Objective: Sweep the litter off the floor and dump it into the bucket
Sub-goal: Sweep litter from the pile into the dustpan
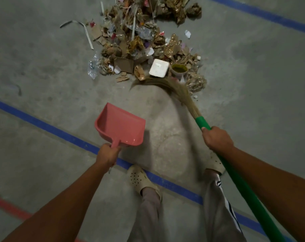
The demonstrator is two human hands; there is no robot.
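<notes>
Here, right grip (217, 139) on broom (244, 189) touching litter (141, 37), left grip (108, 156) holding dustpan (120, 126)

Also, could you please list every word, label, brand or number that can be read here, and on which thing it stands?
None can be read.
On the pink dustpan, the green broom handle and the white foam block: no writing shows.
On the litter pile: any print on the scraps is too blurred to read.
On the trouser leg: a dark mark, too blurred to read.
</notes>
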